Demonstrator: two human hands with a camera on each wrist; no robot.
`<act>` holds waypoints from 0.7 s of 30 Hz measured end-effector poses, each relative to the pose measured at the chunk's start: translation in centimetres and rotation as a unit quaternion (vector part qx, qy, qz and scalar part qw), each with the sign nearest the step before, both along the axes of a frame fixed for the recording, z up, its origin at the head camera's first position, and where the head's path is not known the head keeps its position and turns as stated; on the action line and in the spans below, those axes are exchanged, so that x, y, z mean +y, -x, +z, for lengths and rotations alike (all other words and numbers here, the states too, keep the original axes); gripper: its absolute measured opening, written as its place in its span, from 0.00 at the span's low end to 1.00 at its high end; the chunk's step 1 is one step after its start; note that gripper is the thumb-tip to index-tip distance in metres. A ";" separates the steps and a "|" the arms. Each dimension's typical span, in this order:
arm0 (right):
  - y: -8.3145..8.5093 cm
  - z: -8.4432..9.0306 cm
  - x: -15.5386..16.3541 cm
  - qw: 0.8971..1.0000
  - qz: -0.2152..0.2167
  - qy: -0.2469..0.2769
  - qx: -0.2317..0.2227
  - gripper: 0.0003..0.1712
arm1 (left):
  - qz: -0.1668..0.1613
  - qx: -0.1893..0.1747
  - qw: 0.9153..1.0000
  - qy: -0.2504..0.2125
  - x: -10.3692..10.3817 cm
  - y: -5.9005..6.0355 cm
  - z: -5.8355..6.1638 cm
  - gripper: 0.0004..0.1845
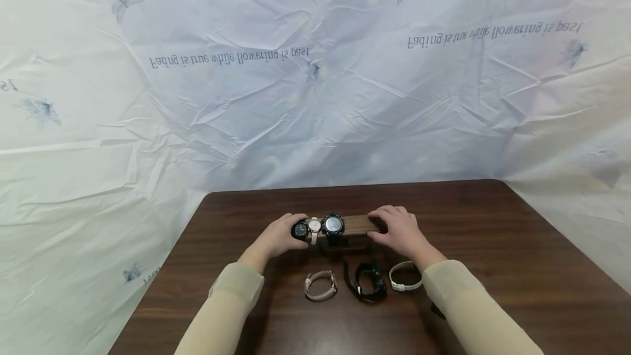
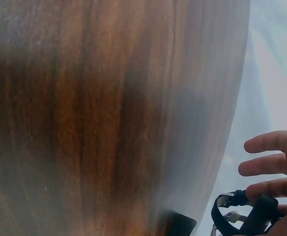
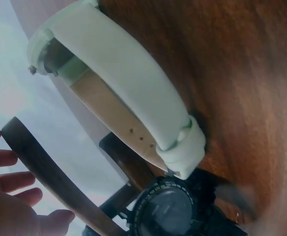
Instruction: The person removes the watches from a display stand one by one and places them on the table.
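Where the dark wooden table [image 1: 517,245] meets the crumpled white printed sheet [image 1: 315,97], a low wooden watch stand [image 1: 357,225] is seen lying crosswise between the two hands; its left end is gripped by the left hand [image 1: 281,235], whose fingers are curled round a small black watch [image 1: 299,229] mounted there; in the left wrist view the fingers [image 2: 269,164] are shown bent loosely above a black strap [image 2: 241,209], with the table [image 2: 109,123] blurred close beneath. Beside that watch, a pale pink-strapped watch [image 1: 314,227] and a larger black watch [image 1: 333,225] are carried on the bar, each just beside the next. The right end of the stand is covered by the right hand [image 1: 399,230], its fingers laid over the top and curved down the far side; in the right wrist view the bar [image 3: 49,172] is seen held against the fingers [image 3: 5,179]. Nearer the person, three loose watches are laid on the table in a row: a pink one [image 1: 320,285], a black one [image 1: 367,282], and a white one [image 1: 405,276], the last just beside the right sleeve [image 1: 473,311]; the white strap [image 3: 123,98] and a black watch face [image 3: 168,211] are shown large and touching in the right wrist view.
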State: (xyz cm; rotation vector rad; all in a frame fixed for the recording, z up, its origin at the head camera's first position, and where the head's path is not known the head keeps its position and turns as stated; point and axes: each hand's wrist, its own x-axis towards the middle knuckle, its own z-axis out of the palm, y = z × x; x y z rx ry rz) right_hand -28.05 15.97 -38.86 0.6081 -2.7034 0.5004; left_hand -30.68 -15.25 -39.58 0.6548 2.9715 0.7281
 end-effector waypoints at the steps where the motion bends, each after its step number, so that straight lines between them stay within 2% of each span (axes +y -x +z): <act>1: 0.1 0.0 0.1 1.000 -0.001 0.001 -0.001 0.26 | 0.000 0.000 1.000 0.000 0.0 0.0 0.0 0.36; 10: 0.3 -0.2 0.5 0.998 0.023 0.037 -0.043 0.28 | 0.002 -0.004 1.000 0.000 0.1 0.0 0.1 0.37; 21: 0.6 -0.4 0.3 0.996 0.020 0.041 -0.075 0.30 | 0.005 -0.007 1.000 -0.002 0.2 -0.1 0.1 0.37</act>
